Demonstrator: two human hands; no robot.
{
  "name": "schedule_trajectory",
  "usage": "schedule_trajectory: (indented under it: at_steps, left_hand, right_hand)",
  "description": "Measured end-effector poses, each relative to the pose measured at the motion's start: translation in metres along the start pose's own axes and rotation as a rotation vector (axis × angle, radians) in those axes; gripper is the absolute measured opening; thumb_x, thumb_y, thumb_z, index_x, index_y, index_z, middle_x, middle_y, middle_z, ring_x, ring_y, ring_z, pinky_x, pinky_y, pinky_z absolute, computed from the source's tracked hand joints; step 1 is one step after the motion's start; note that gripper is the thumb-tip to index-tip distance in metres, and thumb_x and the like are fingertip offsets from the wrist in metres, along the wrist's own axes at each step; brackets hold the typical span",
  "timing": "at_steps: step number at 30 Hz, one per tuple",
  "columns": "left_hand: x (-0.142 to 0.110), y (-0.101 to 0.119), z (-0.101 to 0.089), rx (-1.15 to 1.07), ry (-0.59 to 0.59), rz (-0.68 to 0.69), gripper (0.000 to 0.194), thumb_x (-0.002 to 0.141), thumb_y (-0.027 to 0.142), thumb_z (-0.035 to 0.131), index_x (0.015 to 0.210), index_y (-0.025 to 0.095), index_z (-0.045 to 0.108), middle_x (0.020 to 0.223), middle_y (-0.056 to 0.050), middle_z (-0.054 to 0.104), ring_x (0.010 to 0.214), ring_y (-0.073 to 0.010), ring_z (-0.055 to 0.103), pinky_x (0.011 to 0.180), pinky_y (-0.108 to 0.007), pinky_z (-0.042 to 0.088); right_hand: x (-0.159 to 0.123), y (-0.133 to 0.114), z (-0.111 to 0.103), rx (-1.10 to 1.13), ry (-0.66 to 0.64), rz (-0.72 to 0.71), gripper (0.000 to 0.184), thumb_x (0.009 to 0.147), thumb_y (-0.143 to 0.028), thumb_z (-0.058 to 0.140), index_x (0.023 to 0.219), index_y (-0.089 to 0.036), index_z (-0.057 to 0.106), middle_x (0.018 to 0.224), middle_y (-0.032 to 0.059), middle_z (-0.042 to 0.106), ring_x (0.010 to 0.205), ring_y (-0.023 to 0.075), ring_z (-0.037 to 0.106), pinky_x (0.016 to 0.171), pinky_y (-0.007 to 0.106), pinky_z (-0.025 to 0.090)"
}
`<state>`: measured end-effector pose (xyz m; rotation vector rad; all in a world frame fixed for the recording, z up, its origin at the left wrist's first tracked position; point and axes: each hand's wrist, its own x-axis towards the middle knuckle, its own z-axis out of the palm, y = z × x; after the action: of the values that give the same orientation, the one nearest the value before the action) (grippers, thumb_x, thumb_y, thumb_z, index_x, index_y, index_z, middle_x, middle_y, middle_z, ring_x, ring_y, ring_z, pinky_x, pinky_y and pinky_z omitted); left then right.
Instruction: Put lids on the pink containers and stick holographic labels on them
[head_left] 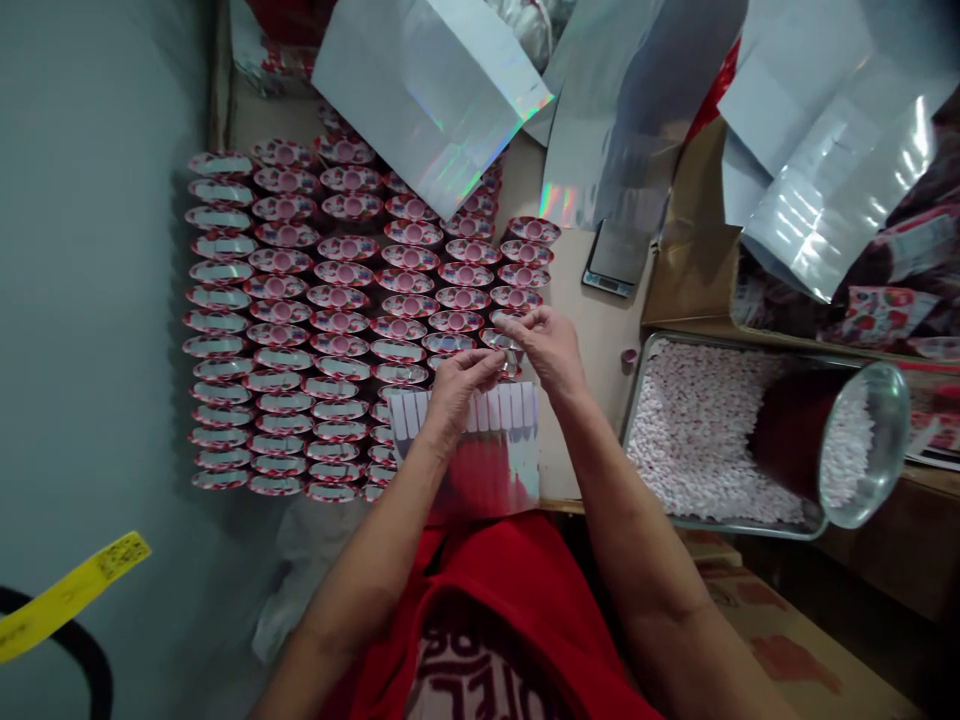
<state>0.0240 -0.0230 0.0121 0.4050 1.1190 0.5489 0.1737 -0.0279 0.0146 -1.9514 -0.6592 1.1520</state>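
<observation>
My left hand (459, 385) and my right hand (546, 345) meet above the table's near edge, fingers pinched on a small red-and-white lidded cup (504, 345). Just under the hands lies a sheet of white label strips (495, 440) with a red lower half. To the left, several rows of the same small lidded cups (315, 320) cover the table, packed close together.
A metal tray (716, 440) of small white-pink pellets sits to the right, with a metal scoop cup (832, 440) lying in it. A small digital scale (619, 260) stands behind. Holographic silver bags (431, 90) lie at the back. A cardboard box (697, 250) is at right.
</observation>
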Motion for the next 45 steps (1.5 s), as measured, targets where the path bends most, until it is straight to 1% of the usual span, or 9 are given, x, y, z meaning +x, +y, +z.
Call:
schedule_trajectory:
  at_steps: [3, 7, 10, 15, 19, 36, 39, 42, 45]
  left_hand:
    - [-0.001, 0.001, -0.013, 0.058, 0.022, 0.042, 0.041, 0.057, 0.044, 0.097, 0.074, 0.016, 0.073, 0.069, 0.000, 0.065, 0.062, -0.0088, 0.052, 0.064, -0.025, 0.041]
    - [0.002, 0.013, -0.037, 0.253, 0.184, 0.209, 0.032, 0.068, 0.044, 0.089, 0.075, 0.017, 0.073, 0.071, 0.000, 0.065, 0.064, -0.0114, 0.052, 0.067, -0.027, 0.042]
    - [0.012, 0.028, -0.052, 0.596, 0.388, 0.415, 0.020, 0.076, 0.039, 0.083, 0.076, 0.020, 0.076, 0.082, -0.003, 0.067, 0.078, -0.0171, 0.059, 0.080, -0.032, 0.048]
    - [0.038, 0.042, -0.058, 1.098, 0.657, 0.635, 0.011, 0.078, 0.032, 0.085, 0.077, 0.024, 0.077, 0.103, -0.009, 0.064, 0.107, -0.0299, 0.059, 0.102, -0.048, 0.046]
    - [0.050, 0.043, -0.054, 1.179, 0.673, 0.648, 0.011, 0.081, 0.030, 0.083, 0.078, 0.024, 0.074, 0.109, -0.011, 0.062, 0.114, -0.0346, 0.055, 0.101, -0.052, 0.045]
    - [0.050, 0.043, -0.055, 1.240, 0.611, 0.626, 0.011, 0.083, 0.025, 0.079, 0.079, 0.024, 0.069, 0.109, -0.010, 0.059, 0.114, -0.0343, 0.052, 0.101, -0.054, 0.044]
    - [0.053, 0.042, -0.058, 1.213, 0.614, 0.604, 0.018, 0.084, 0.029, 0.080, 0.084, 0.023, 0.064, 0.115, -0.012, 0.056, 0.120, -0.0373, 0.051, 0.104, -0.057, 0.044]
    - [0.062, 0.047, -0.059, 1.146, 0.674, 0.594, 0.039, 0.078, 0.037, 0.088, 0.098, 0.022, 0.058, 0.124, -0.016, 0.053, 0.128, -0.0408, 0.048, 0.107, -0.058, 0.044]
    - [0.068, 0.059, -0.058, 1.149, 0.676, 0.628, 0.046, 0.076, 0.036, 0.090, 0.102, 0.022, 0.055, 0.125, -0.017, 0.055, 0.132, -0.0412, 0.047, 0.111, -0.058, 0.042]
  right_hand:
    - [-0.007, -0.001, -0.002, 0.123, -0.054, 0.048, 0.058, 0.062, -0.069, 0.089, 0.077, -0.025, 0.056, 0.064, -0.0030, 0.060, 0.063, 0.0158, 0.056, 0.058, 0.029, 0.042]
    - [-0.010, -0.003, -0.004, 0.221, -0.222, 0.103, 0.060, 0.050, -0.049, 0.094, 0.093, -0.022, 0.062, 0.071, -0.0025, 0.066, 0.066, 0.0164, 0.061, 0.065, 0.031, 0.048]
    - [-0.002, -0.005, 0.012, 0.155, -0.126, 0.107, 0.049, 0.056, -0.041, 0.085, 0.094, -0.020, 0.062, 0.073, 0.0000, 0.068, 0.071, 0.0196, 0.066, 0.071, 0.034, 0.052]
    - [0.020, -0.012, 0.052, -0.301, 0.139, 0.001, 0.031, 0.066, -0.027, 0.070, 0.096, -0.024, 0.060, 0.081, -0.0009, 0.070, 0.083, 0.0226, 0.068, 0.080, 0.037, 0.052]
    - [0.028, -0.015, 0.063, -0.502, 0.190, -0.054, 0.028, 0.070, -0.024, 0.063, 0.097, -0.025, 0.057, 0.086, -0.0007, 0.071, 0.083, 0.0221, 0.065, 0.081, 0.036, 0.048]
    - [0.026, -0.010, 0.065, -0.559, 0.166, -0.092, 0.031, 0.075, -0.021, 0.062, 0.105, -0.025, 0.054, 0.085, -0.0015, 0.067, 0.083, 0.0215, 0.063, 0.080, 0.035, 0.045]
    - [0.026, -0.005, 0.063, -0.618, 0.190, -0.122, 0.035, 0.081, -0.028, 0.068, 0.111, -0.024, 0.053, 0.092, 0.0022, 0.067, 0.092, 0.0252, 0.063, 0.084, 0.038, 0.046]
    - [0.037, 0.000, 0.059, -0.647, 0.177, -0.152, 0.046, 0.082, -0.046, 0.077, 0.114, -0.024, 0.053, 0.104, 0.0077, 0.066, 0.104, 0.0303, 0.061, 0.085, 0.040, 0.048]
    - [0.049, -0.005, 0.055, -0.635, 0.112, -0.144, 0.051, 0.077, -0.055, 0.082, 0.109, -0.025, 0.056, 0.103, 0.0062, 0.067, 0.101, 0.0299, 0.061, 0.084, 0.041, 0.049]
